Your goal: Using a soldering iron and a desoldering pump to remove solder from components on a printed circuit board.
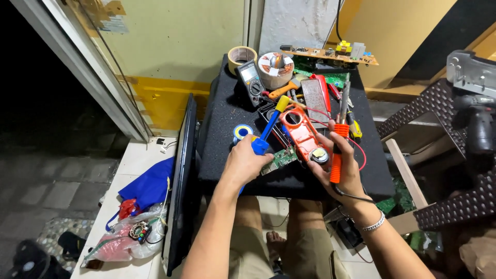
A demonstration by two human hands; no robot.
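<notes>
My left hand (243,164) grips a blue and yellow desoldering pump (268,129), its yellow end pointing up and away. My right hand (342,173) holds an orange-handled soldering iron (337,150) upright and also steadies an opened orange device shell (302,135) with a small speaker (319,154) at its near end. A small green circuit board (279,160) lies between the two hands, under the pump. Red wires run from the shell past my right hand. All of it rests on a black speaker box (222,150) used as a work surface.
At the far end of the box lie a digital multimeter (251,80), a tape roll (242,55), a copper coil (275,67), screwdrivers and a long brown circuit board (330,54). A solder reel (242,132) sits by my left hand. A flat screen (182,175) leans at left; a drill (478,124) lies at right.
</notes>
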